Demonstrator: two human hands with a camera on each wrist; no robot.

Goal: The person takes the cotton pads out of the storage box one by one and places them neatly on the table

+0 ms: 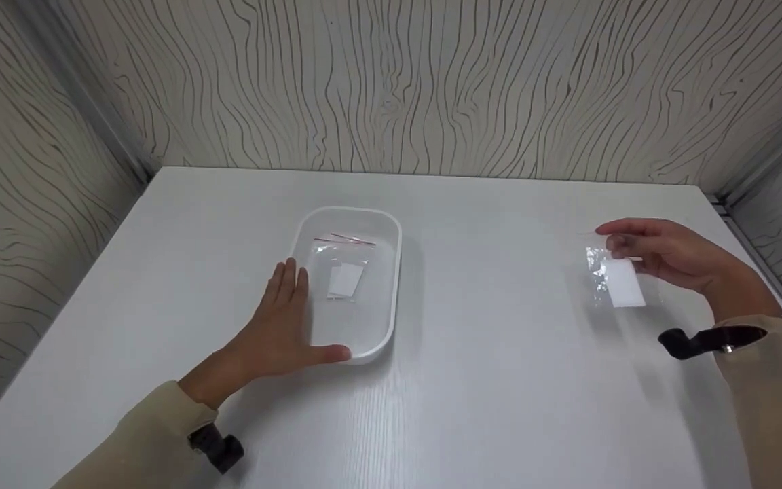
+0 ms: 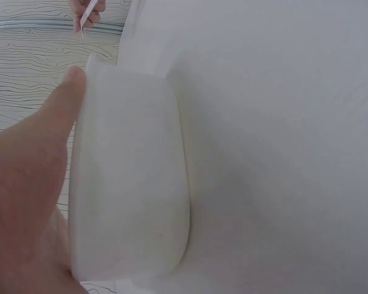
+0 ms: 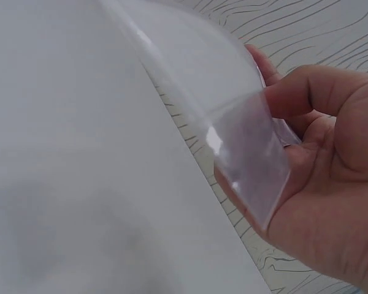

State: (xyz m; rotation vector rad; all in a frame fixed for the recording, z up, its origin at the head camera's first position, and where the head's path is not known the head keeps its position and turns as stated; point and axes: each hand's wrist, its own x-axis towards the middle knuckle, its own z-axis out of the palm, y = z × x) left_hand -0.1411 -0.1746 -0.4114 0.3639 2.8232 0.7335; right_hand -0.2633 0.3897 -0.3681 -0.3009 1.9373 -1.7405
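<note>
A white plastic tray with rounded corners stands on the table left of centre. Inside it lie overlapping clear zip bags with red seal lines and white cards. My left hand rests against the tray's near left corner, fingers straight along the side and thumb at the near rim. That tray's outer wall fills the middle of the left wrist view. Over the table's right side, my right hand pinches a clear plastic bag with a white card in it. In the right wrist view the bag hangs bent from thumb and fingers.
The white tabletop spreads between the two hands. Behind it rises a wood-grain patterned panel, with similar panels at both sides. Each sleeve carries a black wrist mount.
</note>
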